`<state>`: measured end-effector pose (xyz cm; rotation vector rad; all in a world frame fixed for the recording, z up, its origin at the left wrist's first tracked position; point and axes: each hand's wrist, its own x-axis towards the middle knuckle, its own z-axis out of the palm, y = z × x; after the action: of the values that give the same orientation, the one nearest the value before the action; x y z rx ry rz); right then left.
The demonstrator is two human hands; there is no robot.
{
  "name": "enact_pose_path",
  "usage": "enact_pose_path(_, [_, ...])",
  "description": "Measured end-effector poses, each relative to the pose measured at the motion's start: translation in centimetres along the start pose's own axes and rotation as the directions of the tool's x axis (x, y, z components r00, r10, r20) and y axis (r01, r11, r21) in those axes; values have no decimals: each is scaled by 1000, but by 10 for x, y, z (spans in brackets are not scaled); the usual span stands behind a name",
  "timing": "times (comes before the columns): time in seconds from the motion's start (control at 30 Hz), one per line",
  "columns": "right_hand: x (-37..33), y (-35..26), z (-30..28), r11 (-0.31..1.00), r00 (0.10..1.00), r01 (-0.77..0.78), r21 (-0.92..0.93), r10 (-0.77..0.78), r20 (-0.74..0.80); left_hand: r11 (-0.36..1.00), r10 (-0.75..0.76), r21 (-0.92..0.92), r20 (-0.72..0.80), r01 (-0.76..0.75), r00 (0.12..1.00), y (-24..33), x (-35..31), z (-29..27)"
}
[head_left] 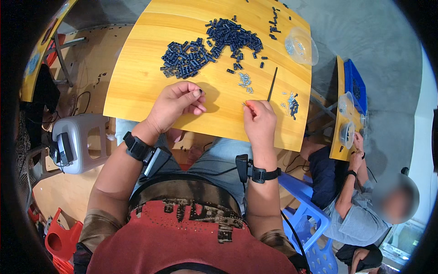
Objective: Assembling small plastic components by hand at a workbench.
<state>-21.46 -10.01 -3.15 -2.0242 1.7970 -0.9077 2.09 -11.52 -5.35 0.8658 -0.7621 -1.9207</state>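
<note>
My left hand (175, 104) rests on the yellow wooden table (137, 77) with its fingers curled and a small black part pinched at the fingertips. My right hand (259, 119) is shut on a tiny metal piece held between thumb and forefinger near the table's front edge. A large heap of small black plastic parts (210, 45) lies beyond both hands. A little cluster of silver metal pieces (245, 81) sits just ahead of my right hand. A thin black rod (272, 84) lies beside it.
A clear plastic bowl (301, 45) stands at the table's right edge, and a few finished black parts (292, 104) lie to the right. Another person (356, 196) works at a second table (340, 109) on the right. A white stool (80, 139) and a blue stool (310, 228) stand nearby.
</note>
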Motion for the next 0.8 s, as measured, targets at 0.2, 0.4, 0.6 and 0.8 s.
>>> enact_pose_path(0.2, [2,3,6,998,999,32,-53,-34,-31,1000,4,0,6,-4,1000,0,0,0])
enact_pose_path(0.4, [2,-7,3,998,999,50,-44,-49,22,995,3,102,-4,-3,1000,-1,-3,3])
enact_pose_path(0.6, [-10,-48,-11,971,989,-104,217,78,128,959,104,253,114,-130,988,-9,-17,7])
enact_pose_path(0.8, [-27,-74,-18,951,988,35,308,-79,133,960,22,273,151,-63,988,-5,-40,25])
